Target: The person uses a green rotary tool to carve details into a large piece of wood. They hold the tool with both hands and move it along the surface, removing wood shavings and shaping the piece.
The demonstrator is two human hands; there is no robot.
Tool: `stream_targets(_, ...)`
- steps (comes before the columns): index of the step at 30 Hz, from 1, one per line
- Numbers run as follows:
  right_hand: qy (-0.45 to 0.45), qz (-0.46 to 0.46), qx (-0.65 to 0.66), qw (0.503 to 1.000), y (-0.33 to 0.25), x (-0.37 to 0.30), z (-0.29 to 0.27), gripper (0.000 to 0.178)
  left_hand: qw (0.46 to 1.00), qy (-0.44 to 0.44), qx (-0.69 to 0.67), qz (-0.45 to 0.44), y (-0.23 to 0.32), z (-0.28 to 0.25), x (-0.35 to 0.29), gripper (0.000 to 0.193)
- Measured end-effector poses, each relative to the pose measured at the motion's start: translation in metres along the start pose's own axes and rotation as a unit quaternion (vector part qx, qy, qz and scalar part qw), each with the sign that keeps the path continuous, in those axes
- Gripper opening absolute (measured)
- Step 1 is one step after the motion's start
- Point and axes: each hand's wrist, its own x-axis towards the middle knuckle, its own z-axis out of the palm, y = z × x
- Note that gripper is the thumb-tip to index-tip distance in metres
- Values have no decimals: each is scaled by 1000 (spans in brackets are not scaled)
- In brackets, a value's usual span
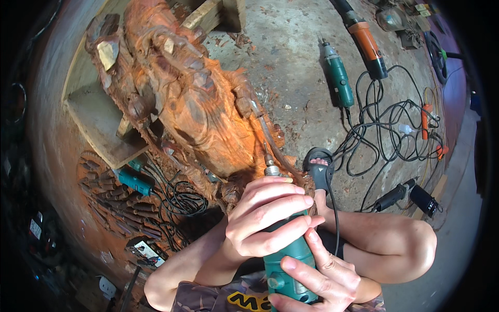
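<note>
we note the left hand (265, 218) curled over the front of a green rotary grinder (291, 255), fingers closed across it. we see the right hand (327, 281) wrapped around the rear of the same body, just below and to the right of the left hand. the grinder thus lies within both grips, pointing away from us. its thin bit (267, 151) reaches the lower end of a reddish wood carving (208, 117), which lies beyond the hands, ahead and leftward; contact we cannot tell. to the right, we record a second green grinder (339, 78) on the concrete floor (286, 47), near tangled black cables (370, 132).
</note>
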Motion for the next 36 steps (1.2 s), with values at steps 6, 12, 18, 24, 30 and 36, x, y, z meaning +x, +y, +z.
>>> stream_targets(6,15,6,146,989,15,-21,-37,75,999,-5,-21,46,8,19,12,49)
stream_targets(12,-43,-64,258,963,55,-49,-40,83,999,13,31,22,4,33,25,34)
stream_targets(18,-54,-5,301,952,54,-49,-52,83,999,31,39,19,2,42,27,33)
stream_targets(24,110,173,316,926,10,-38,-99,79,994,101,14,28,30,65,57,30)
stream_targets(30,35,211,397,892,51,26,-133,91,983,165,79,-12,15,73,74,37)
stream_targets(36,62,266,353,895,67,39,-126,91,980,162,111,-44,-2,71,67,45)
